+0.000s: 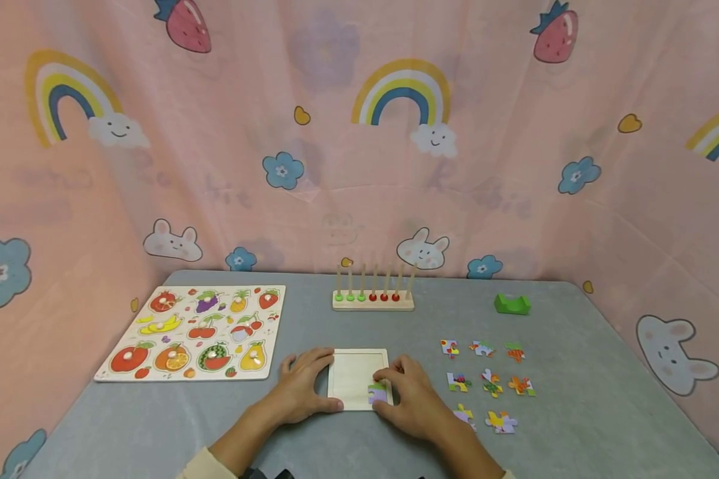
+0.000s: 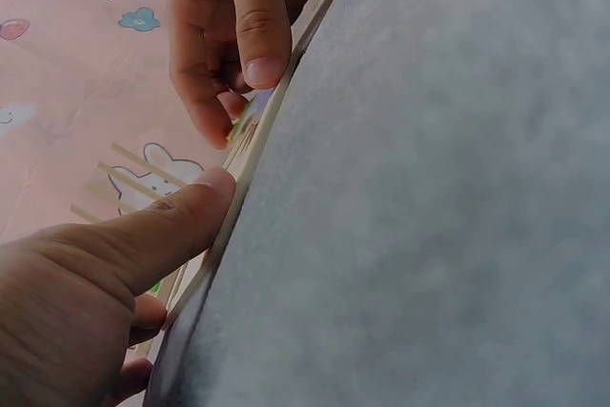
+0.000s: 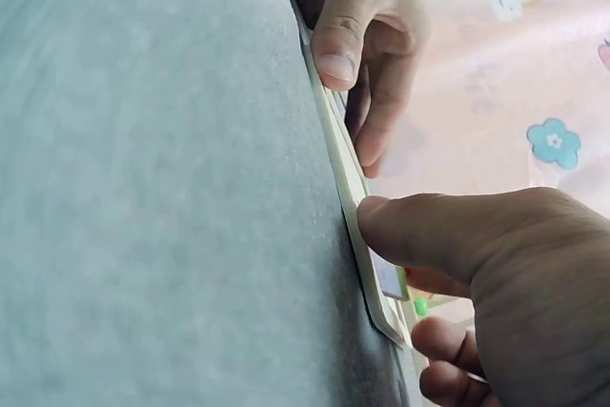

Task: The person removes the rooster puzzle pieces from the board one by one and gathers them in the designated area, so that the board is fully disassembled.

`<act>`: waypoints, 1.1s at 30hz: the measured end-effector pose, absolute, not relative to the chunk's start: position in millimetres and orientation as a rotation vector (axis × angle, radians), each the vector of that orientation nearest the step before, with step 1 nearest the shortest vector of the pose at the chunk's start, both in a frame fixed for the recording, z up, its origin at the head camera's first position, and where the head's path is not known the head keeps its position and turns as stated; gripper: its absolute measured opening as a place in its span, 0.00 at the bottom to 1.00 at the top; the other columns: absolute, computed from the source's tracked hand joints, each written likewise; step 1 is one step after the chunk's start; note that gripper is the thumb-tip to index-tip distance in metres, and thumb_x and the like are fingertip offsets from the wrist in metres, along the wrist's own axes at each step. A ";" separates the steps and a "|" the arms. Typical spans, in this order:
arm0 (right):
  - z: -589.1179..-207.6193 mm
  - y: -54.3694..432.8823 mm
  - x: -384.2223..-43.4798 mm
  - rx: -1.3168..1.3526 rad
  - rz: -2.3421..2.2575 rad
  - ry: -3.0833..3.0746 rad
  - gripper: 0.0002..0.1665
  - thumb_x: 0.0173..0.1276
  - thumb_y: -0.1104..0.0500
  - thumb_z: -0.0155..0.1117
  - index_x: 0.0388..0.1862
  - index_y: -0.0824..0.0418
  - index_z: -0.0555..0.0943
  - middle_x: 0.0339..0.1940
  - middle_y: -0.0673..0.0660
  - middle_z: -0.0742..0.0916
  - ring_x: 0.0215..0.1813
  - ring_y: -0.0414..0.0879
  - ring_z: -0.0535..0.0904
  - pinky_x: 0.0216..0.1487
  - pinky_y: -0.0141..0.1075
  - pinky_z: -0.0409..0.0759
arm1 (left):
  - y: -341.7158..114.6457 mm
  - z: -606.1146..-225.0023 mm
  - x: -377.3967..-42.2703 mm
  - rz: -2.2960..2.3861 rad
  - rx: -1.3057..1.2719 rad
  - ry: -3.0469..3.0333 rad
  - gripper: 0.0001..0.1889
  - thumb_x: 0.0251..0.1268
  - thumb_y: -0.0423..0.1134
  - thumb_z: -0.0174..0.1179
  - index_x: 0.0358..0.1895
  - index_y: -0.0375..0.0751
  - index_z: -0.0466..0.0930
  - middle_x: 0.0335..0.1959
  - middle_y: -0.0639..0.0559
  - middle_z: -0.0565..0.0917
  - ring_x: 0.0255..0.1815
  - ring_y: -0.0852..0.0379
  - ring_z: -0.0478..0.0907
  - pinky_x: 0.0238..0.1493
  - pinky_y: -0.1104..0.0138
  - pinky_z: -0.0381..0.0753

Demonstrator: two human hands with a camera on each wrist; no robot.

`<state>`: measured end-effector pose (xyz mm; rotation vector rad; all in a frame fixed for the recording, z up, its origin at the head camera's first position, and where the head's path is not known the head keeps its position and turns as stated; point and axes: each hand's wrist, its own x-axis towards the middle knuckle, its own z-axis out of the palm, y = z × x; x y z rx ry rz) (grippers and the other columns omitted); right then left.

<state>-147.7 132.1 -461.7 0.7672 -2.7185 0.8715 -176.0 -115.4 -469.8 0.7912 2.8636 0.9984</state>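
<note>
A square wooden puzzle tray (image 1: pixel 350 379) with a raised rim lies in front of the person. The left hand (image 1: pixel 299 389) grips its left side, fingers at the upper left corner and thumb on the near rim. In the tray's lower right corner is a purple and green jigsaw piece (image 1: pixel 377 394), which the right hand (image 1: pixel 412 399) pinches between thumb and index finger. In the right wrist view, the right thumb (image 3: pixel 419 226) lies over the near rim beside the piece (image 3: pixel 388 278). From the left wrist view, the piece (image 2: pixel 250 116) shows partly behind the right hand's fingers.
Several loose jigsaw pieces (image 1: pixel 491 384) lie in rows to the right. A fruit puzzle board (image 1: pixel 198 332) is on the left. At the back stand a peg rack (image 1: pixel 373 303) with green and red beads and a green notched block (image 1: pixel 512 305). A pink curtain (image 1: pixel 335 199) hangs behind the table.
</note>
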 end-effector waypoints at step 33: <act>-423.0 150.2 -141.3 0.853 1.118 -2.746 0.24 0.58 0.69 0.71 0.54 0.61 0.79 0.45 0.46 0.79 0.44 0.44 0.74 0.45 0.42 0.75 | -114.3 -469.6 -176.4 0.969 0.755 2.863 0.44 0.43 0.54 0.76 0.64 0.34 0.72 0.66 0.47 0.69 0.68 0.45 0.61 0.61 0.37 0.44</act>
